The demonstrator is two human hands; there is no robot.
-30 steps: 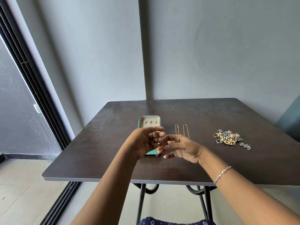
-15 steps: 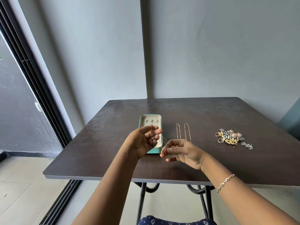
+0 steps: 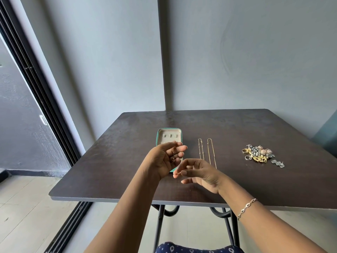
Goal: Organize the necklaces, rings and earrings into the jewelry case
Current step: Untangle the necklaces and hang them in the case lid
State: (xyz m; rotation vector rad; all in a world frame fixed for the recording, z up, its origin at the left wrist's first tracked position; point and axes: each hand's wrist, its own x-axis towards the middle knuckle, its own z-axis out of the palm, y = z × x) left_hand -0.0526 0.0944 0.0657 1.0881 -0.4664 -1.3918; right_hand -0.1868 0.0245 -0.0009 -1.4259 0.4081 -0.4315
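Here, in the centre of the frame, the left hand (image 3: 162,159) is raised over the desk (image 3: 109,170) with the palm turned toward the camera. Its fingers (image 3: 182,148) are half curled, and the thumb and first finger pinch a thin necklace (image 3: 174,154). The chain hangs down in front of the palm and carries a small pendant. Just to the lower right, the right hand (image 3: 200,175) has its fingers (image 3: 189,161) bent inward, and thumb and first finger pinch the other end of the same chain; the other fingers are loosely spread. A bracelet (image 3: 247,208) sits on the right wrist.

Behind the left hand, the teal jewelry case (image 3: 168,128) lies open on the desk, partly hidden by that hand; its pale lining with small slots shows at the far end. Right of the case, two necklaces (image 3: 209,152) lie stretched out side by side, their near ends hidden behind the right hand. Farther right, well apart from the case, a pile of rings and earrings (image 3: 259,154) rests on the desk.
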